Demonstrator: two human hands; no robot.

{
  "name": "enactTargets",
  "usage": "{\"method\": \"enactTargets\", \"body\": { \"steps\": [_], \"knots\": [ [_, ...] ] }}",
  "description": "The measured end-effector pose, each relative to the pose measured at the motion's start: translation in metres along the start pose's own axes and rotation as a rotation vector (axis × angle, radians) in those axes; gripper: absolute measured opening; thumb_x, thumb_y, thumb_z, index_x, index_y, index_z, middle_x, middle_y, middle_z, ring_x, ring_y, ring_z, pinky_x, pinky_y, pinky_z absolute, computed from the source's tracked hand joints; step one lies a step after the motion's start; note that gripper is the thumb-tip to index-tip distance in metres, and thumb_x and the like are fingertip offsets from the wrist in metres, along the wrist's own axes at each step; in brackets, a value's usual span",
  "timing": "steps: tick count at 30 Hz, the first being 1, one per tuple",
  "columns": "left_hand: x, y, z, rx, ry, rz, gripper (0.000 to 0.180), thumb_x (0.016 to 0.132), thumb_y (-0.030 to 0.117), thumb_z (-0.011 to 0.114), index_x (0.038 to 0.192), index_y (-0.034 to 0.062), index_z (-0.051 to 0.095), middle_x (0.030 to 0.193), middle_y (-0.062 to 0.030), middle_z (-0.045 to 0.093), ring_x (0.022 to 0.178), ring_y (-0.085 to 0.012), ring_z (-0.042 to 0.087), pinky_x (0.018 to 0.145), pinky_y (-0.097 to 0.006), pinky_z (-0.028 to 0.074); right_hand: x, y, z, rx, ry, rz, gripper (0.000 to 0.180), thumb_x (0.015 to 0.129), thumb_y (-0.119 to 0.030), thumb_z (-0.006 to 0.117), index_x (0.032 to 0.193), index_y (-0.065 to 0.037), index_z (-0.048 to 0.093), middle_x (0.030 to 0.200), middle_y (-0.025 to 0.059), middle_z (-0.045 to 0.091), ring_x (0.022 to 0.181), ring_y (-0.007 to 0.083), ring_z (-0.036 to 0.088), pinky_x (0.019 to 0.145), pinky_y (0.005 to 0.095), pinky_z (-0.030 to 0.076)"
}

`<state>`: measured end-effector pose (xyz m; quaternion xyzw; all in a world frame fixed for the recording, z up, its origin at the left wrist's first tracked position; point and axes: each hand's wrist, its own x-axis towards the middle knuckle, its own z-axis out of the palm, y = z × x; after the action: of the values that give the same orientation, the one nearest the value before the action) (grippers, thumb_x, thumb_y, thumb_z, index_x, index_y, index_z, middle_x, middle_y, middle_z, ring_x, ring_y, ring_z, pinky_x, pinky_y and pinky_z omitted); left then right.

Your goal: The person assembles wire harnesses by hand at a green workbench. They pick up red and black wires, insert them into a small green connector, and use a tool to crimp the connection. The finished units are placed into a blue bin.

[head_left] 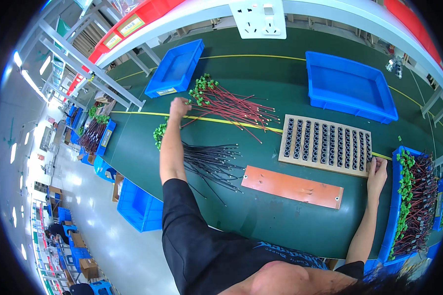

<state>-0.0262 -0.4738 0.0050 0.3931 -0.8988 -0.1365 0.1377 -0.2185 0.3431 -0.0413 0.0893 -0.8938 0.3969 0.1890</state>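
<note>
Head view, red wires (236,106) stretching rightward, green connectors (202,91) leftward, left fingers (186,102) nearby, right fingers (377,162) touching board (283,155), grasps unclear

The left grip (180,107), fingers curled, is at the green ends of fanned red wires (236,105) on the tabletop (261,221); black wires (209,160) lie on its near side, a blue tray (174,69) just beyond. The right grip (377,172) touches a socketed board's (284,147) corner, an orange strip (293,187) to its left, a loaded blue bin (394,201) rightward
</note>
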Motion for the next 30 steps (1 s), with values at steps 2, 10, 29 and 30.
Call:
{"method": "enactTargets", "body": {
  "steps": [2, 10, 29, 30],
  "knots": [
    [0.005, -0.013, -0.028, -0.177, 0.010, 0.021, 0.040, 0.074, 0.018, 0.091, 0.110, 0.0070, 0.079, 0.094, -0.0114, 0.078, 0.087, -0.0223, 0.074, 0.084, -0.037, 0.059, 0.000, -0.001, -0.003, -0.008, -0.010, 0.006, 0.023, 0.106, -0.022, 0.060, 0.109, 0.001, 0.060, 0.087, 0.0135, 0.070, 0.071, 0.0208, 0.066, 0.067, 0.0370, 0.054],
    [-0.063, 0.018, -0.134, -0.905, -0.043, -0.003, 0.034, 0.092, -0.005, 0.069, 0.125, -0.0031, 0.062, 0.098, -0.0088, 0.068, 0.078, -0.0192, 0.070, 0.067, -0.027, 0.058, 0.001, 0.005, -0.004, -0.004, -0.044, 0.007, 0.026, 0.107, -0.024, 0.060, 0.113, 0.001, 0.060, 0.087, 0.0115, 0.069, 0.073, 0.0188, 0.065, 0.068, 0.0352, 0.053],
    [-0.284, 0.015, -0.150, 0.309, -0.378, 0.752, 0.030, 0.075, -0.006, 0.065, 0.102, 0.0044, 0.077, 0.100, -0.0120, 0.068, 0.097, -0.0332, 0.067, 0.083, -0.041, 0.057, -0.001, 0.009, -0.001, 0.024, -0.047, 0.024, 0.033, 0.106, -0.030, 0.061, 0.116, 0.001, 0.062, 0.089, 0.0125, 0.072, 0.075, 0.0178, 0.068, 0.069, 0.0330, 0.053],
    [-0.293, 0.007, -0.135, 0.301, -0.407, 0.761, 0.027, 0.076, -0.005, 0.066, 0.099, 0.0035, 0.076, 0.099, -0.0123, 0.068, 0.096, -0.0332, 0.067, 0.082, -0.041, 0.057, 0.000, 0.008, -0.001, 0.015, -0.052, 0.034, 0.033, 0.106, -0.030, 0.061, 0.116, 0.001, 0.062, 0.088, 0.0128, 0.072, 0.075, 0.0182, 0.068, 0.069, 0.0332, 0.053]
  ]
}}
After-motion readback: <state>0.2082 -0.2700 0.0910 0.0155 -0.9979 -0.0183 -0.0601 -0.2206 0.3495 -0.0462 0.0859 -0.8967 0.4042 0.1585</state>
